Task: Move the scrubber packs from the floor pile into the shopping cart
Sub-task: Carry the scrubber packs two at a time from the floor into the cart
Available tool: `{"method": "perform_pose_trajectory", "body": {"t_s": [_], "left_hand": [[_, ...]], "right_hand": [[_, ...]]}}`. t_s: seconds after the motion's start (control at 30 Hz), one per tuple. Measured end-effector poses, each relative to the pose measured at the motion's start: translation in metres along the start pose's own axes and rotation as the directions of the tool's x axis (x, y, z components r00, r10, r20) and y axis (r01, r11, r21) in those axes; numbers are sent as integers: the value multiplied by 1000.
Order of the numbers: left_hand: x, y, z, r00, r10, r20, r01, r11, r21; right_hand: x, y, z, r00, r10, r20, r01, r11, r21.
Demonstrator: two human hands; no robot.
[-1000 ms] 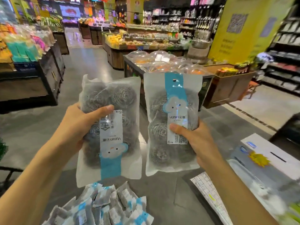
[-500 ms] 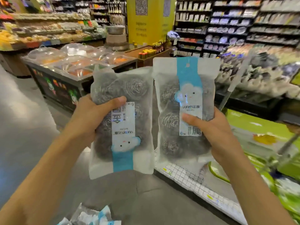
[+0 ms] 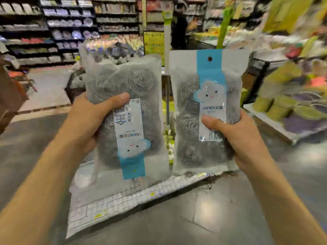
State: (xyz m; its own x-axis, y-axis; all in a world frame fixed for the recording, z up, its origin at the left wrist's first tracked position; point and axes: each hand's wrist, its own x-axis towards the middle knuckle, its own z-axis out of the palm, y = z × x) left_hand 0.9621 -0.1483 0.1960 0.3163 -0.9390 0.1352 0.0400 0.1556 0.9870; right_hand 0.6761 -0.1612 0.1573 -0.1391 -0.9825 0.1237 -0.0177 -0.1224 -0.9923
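I hold two clear packs of grey steel-wool scrubbers up in front of me. My left hand [image 3: 92,117] grips the left scrubber pack [image 3: 139,85], which hangs upside down with its blue label strip at the bottom. My right hand [image 3: 237,137] grips the right scrubber pack [image 3: 187,103], upright, with the blue strip and hang hole on top. In both hands the thumb lies across the front of the pack. Below and behind the packs a white wire-grid surface [image 3: 123,200] shows, blurred; it looks like part of the shopping cart. The floor pile is out of view.
Dark shelves of tableware [image 3: 67,29] fill the back left. A low display of green and purple goods [image 3: 292,106] stands at the right. A person in dark clothes [image 3: 180,27] stands far back. Grey floor [image 3: 212,218] spreads below. The frame is motion-blurred.
The view has swung right and away from the floor pile, which has left the frame. Both hands still hold their packs, now in front of the white grid.
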Motion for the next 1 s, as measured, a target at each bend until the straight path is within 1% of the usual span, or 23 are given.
{"method": "perform_pose_trajectory", "body": {"t_s": [0.07,0.13,0.23,0.33,0.4,0.47,0.5,0.6,0.77,0.9,1.0], "left_hand": [[25,-8,31,991,-9,136,11,1000,-19],[48,-13,65,964,-14,264,23,999,-32],[71,-20,116,887,-2,461,37,997,-68],[77,-28,170,787,-3,617,82,992,-100],[71,-37,208,709,-5,705,111,988,-105],[57,-46,247,643,-8,766,158,980,-122],[47,-49,265,608,-14,794,183,975,-124],[15,-54,321,475,-19,880,252,961,-115],[-45,-57,408,302,-14,953,267,961,-70],[-95,-57,474,206,-57,977,286,958,-4],[-127,-58,520,170,-64,983,310,951,8]], "right_hand": [[0,0,-20,990,2,-139,-6,1000,-23],[-6,-2,-39,961,0,-277,-10,999,-37],[-20,-5,-67,890,31,-454,-56,998,-42],[-40,-7,-95,785,35,-618,-96,993,-66],[-60,-7,-113,693,24,-721,-118,990,-80],[-81,-7,-134,600,9,-800,-133,987,-88],[-92,-7,-145,554,2,-833,-139,986,-90],[-123,-5,-177,426,-25,-904,-144,985,-95],[-160,3,-239,253,-49,-966,-132,988,-85],[-185,2,-292,166,-44,-985,-116,991,-64],[-203,3,-329,122,-51,-991,-112,992,-65]]}}
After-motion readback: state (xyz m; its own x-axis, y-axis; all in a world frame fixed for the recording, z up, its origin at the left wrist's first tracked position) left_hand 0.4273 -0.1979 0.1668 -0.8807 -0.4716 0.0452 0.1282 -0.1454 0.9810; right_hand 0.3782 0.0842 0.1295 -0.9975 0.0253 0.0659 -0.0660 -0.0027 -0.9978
